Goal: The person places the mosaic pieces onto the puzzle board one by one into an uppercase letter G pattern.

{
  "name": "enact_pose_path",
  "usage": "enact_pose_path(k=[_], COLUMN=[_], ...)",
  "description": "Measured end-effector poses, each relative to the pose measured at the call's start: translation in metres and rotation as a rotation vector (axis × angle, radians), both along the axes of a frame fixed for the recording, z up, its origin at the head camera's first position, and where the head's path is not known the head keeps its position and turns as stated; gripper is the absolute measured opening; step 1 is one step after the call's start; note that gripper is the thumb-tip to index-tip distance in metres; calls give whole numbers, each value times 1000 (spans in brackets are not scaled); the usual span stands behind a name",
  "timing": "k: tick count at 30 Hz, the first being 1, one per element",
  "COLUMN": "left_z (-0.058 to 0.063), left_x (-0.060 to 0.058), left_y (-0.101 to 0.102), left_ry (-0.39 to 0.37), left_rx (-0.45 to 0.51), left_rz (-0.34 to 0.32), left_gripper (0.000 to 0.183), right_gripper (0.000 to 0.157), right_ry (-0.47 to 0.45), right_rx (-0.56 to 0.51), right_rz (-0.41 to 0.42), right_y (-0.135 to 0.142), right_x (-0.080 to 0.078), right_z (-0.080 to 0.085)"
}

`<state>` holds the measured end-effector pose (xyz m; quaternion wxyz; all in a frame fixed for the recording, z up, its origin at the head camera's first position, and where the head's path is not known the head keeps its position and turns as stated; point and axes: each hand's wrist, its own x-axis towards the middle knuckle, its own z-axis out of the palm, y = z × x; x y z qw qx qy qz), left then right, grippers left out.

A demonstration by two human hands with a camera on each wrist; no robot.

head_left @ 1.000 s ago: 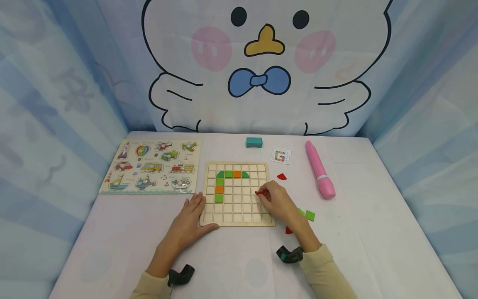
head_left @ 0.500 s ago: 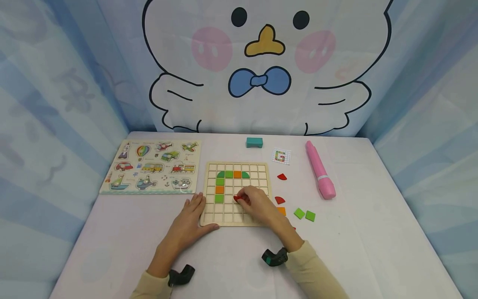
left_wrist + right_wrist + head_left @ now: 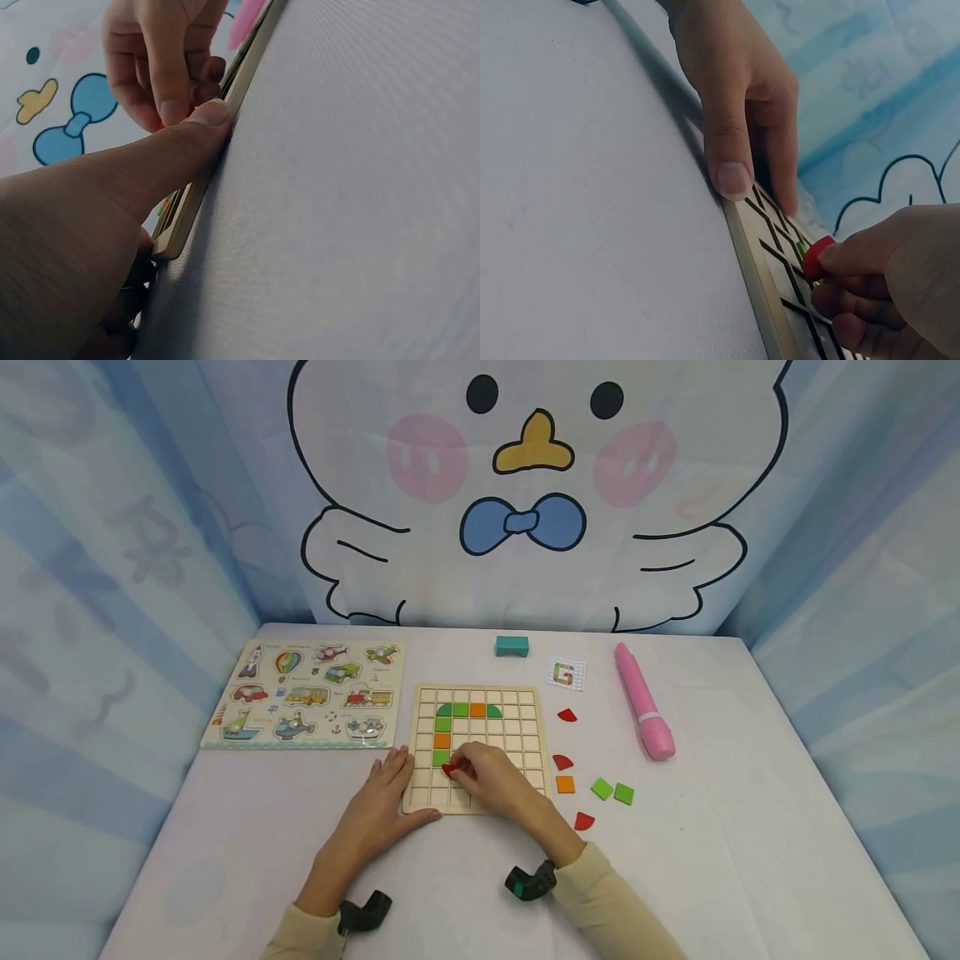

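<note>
Pinching a little red piece (image 3: pixel 448 770) between thumb and fingers, the person's right hand (image 3: pixel 491 775) has it over the lower left part of the wooden grid board (image 3: pixel 517 727), right by the lowest green square of the column; the right wrist view shows it tilted up off the grid, though whether an edge touches is hard to tell. The left hand (image 3: pixel 382 806) is spread at the board's near left corner, fingers along the left side and thumb on the front edge, nothing gripped. Set in the grid are three green squares (image 3: pixel 460 710), two orange squares (image 3: pixel 442 740) and two dark green rounded corners (image 3: pixel 493 712), making an upside-down L kinda shape. Off to the right are three loose red wedges (image 3: pixel 562 762), one orange tile (image 3: pixel 566 784) and two green tiles (image 3: pixel 623 793), all lying on the white tabletop (image 3: pixel 720 827). Behind them, there's a small pattern card (image 3: pixel 566 673) near a fat pink pen-shaped thing (image 3: pixel 645 702).
</note>
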<state>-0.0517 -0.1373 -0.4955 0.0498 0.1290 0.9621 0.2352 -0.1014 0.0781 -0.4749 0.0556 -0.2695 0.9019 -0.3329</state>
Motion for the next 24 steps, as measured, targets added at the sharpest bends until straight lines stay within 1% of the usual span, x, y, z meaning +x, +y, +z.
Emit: enact_pose_path(k=[7, 12, 17, 24], left_z=[1, 1, 0, -1], left_x=[0, -1, -1, -1], left_y=[0, 0, 0, -1], left_ry=[-16, -24, -15, -9], left_rx=[4, 4, 3, 4], left_rz=[-7, -9, -12, -14], left_gripper=[100, 99, 100, 100], right_gripper=[11, 11, 10, 13], right_ry=[-9, 1, 53, 116], right_rx=[-26, -15, 14, 35], right_rz=[-1, 1, 14, 23], right_y=[-10, -13, -14, -14], right_x=[1, 1, 2, 4], right_z=[-3, -5, -5, -5])
